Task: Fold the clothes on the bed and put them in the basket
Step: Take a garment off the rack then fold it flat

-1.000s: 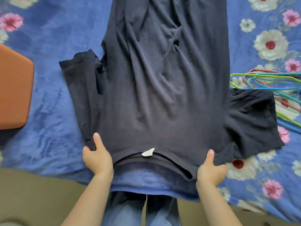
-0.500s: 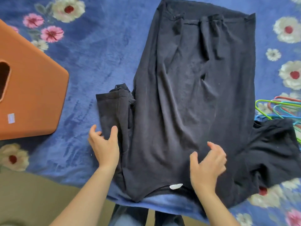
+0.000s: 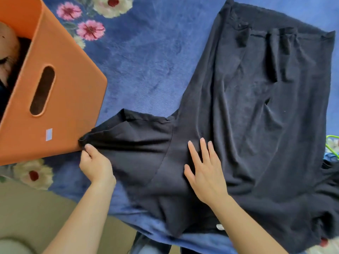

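Navy shirt (image 3: 256, 125) lies spread on the blue flowered bedspread (image 3: 146, 61). Its collar is at the lower edge of the frame, nearest you, with a white tag (image 3: 219, 226) showing there. Your right hand (image 3: 205, 173) lies flat on the cloth at centre, fingers straight and a little apart. Your left hand (image 3: 96, 165), lower left of centre, has thumb and fingers curled, pinching the hem of the sleeve (image 3: 132, 136), which is stretched out to the left. The sleeve tip sits just beside the corner of the orange basket (image 3: 73, 88), upper left, with something dark inside. The shirt's creased bottom hem reaches the upper right. Coloured hangers (image 3: 332, 143) peek in at the right edge.
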{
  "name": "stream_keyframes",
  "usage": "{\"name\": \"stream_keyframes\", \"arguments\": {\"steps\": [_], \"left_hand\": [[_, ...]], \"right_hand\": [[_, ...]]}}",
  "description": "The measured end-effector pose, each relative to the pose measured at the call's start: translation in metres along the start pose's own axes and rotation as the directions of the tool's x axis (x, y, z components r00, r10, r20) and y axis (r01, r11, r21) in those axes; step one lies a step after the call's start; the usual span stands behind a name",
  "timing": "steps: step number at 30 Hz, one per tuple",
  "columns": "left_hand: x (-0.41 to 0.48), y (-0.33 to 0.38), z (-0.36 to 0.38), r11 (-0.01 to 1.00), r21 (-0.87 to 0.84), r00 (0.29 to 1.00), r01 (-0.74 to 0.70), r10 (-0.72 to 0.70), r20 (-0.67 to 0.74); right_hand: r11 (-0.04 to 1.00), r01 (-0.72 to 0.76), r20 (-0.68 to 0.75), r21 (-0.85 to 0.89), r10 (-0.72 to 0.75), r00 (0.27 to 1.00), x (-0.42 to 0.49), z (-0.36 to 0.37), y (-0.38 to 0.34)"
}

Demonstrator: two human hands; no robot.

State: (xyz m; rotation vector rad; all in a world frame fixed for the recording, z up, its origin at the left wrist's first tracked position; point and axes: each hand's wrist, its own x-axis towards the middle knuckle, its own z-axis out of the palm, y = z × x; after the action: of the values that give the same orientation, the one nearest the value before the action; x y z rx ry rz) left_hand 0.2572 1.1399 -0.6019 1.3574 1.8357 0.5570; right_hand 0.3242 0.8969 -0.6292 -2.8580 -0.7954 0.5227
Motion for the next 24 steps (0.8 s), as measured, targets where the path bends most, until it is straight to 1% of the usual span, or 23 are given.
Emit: {"name": "stream_keyframes", "arguments": {"steps": [1,3,5,7,8,9,10,11,12,14,15,16,17,18,19,20,21,22,23,24], "left_hand": [[0.007,-0.011,-0.004,0.996,-0.008,0.996,0.084,-0.084,0.031],[0.018,-0.021,-0.005,0.970,-0.141,0.972,0.198,-0.176,0.154],[0.026,-0.023,-0.006,0.945,-0.233,0.949,0.231,-0.166,0.269],[0.027,-0.021,-0.007,0.963,-0.216,0.931,0.164,-0.079,0.357],[0.027,-0.019,-0.009,0.974,-0.203,0.933,0.101,-0.022,0.358],[0.027,-0.016,-0.010,0.980,-0.197,0.946,0.032,0.034,0.323],[0.028,-0.015,-0.010,0.981,-0.196,0.967,-0.001,0.051,0.249],[0.030,-0.012,-0.009,0.977,-0.211,0.984,0.017,0.021,0.179],[0.032,-0.014,-0.009,0.974,-0.214,0.992,0.076,-0.052,0.118],[0.035,-0.020,-0.008,0.963,-0.172,0.976,0.207,-0.192,0.102],[0.032,-0.023,-0.008,0.960,-0.148,0.969,0.238,-0.225,0.105],[0.027,-0.024,-0.010,0.969,-0.120,0.975,0.216,-0.207,0.083],[0.017,-0.024,-0.014,0.988,-0.047,0.988,0.146,-0.144,0.058],[0.005,-0.023,-0.018,0.998,0.060,0.999,0.022,-0.025,0.044],[-0.008,-0.025,-0.024,0.975,0.167,0.988,-0.149,0.141,0.061],[-0.022,-0.030,-0.028,0.908,0.241,0.939,-0.341,0.319,0.129],[-0.040,-0.034,-0.033,0.800,0.273,0.843,-0.535,0.481,0.242],[-0.058,-0.042,-0.036,0.664,0.248,0.701,-0.705,0.599,0.387],[-0.080,-0.049,-0.039,0.523,0.151,0.512,-0.839,0.662,0.547],[-0.100,-0.058,-0.043,0.392,0.010,0.291,-0.920,0.667,0.686]], "right_hand": [[1.000,0.017,0.010,-0.019,-0.017,1.000,0.000,0.001,-0.001],[0.999,0.003,-0.004,-0.033,-0.004,1.000,0.001,0.000,-0.005],[0.999,-0.012,-0.017,-0.035,0.012,1.000,0.000,0.000,-0.013],[0.999,0.039,-0.042,-0.011,-0.040,0.998,-0.006,-0.001,-0.022],[0.995,0.095,-0.060,0.003,-0.095,0.994,-0.011,-0.001,-0.028],[0.987,0.158,-0.075,0.018,-0.156,0.985,-0.017,-0.001,-0.034],[0.974,0.223,-0.088,0.033,-0.219,0.972,-0.024,-0.001,-0.040],[0.957,0.289,-0.092,0.041,-0.284,0.954,-0.032,0.000,-0.045],[0.935,0.352,-0.081,0.037,-0.349,0.934,-0.042,0.002,-0.048],[0.898,0.438,-0.052,0.032,-0.436,0.898,-0.064,0.006,-0.048],[0.897,0.440,-0.048,0.037,-0.438,0.898,-0.075,0.008,-0.043],[0.908,0.417,-0.050,0.045,-0.415,0.908,-0.083,0.010,-0.036],[0.925,0.376,-0.055,0.048,-0.373,0.926,-0.093,0.010,-0.027],[0.945,0.323,-0.065,0.042,-0.320,0.945,-0.102,0.010,-0.015],[0.964,0.263,-0.079,0.033,-0.260,0.962,-0.111,0.009,-0.003],[0.980,0.198,-0.090,0.025,-0.195,0.977,-0.120,0.008,0.011],[0.991,0.131,-0.098,0.019,-0.129,0.987,-0.128,0.007,0.025],[0.998,0.068,-0.098,0.015,-0.066,0.993,-0.136,0.005,0.039],[1.000,0.011,-0.093,0.008,-0.010,0.996,-0.144,0.004,0.054],[1.000,-0.029,-0.074,-0.008,0.028,0.997,-0.151,0.003,0.067]]}}
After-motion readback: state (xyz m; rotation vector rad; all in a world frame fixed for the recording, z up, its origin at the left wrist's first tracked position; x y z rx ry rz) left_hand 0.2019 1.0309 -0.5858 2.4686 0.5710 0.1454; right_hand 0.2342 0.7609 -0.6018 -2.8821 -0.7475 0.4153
